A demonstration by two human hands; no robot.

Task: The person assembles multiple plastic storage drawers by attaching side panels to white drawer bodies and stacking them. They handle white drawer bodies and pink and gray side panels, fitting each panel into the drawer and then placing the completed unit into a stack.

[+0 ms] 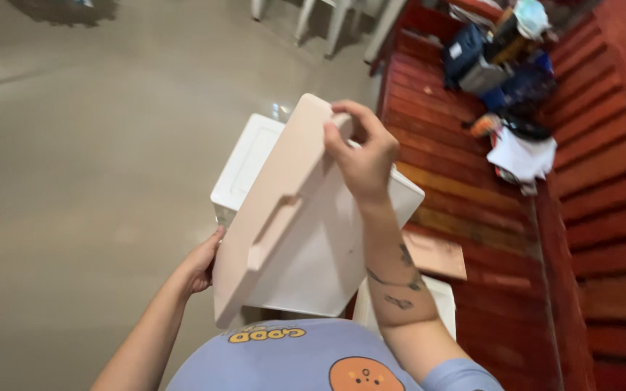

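Note:
I hold a pale pink rectangular panel (273, 210) with a raised handle bar on its face, tilted on edge in front of me. My right hand (362, 150) grips its top far corner. At the panel's lower left edge, my left hand (201, 264) steadies it. Right behind the panel sits a white plastic box-like piece (244, 163), partly hidden by it.
A red slatted wooden bench (603, 217) runs along the right, with a pile of bags, clothes and a white cloth (519, 156) on it. A flat pink board (436, 255) lies on the bench near me. Glossy grey floor (74, 181) spreads left; white chair legs (313, 22) stand far off.

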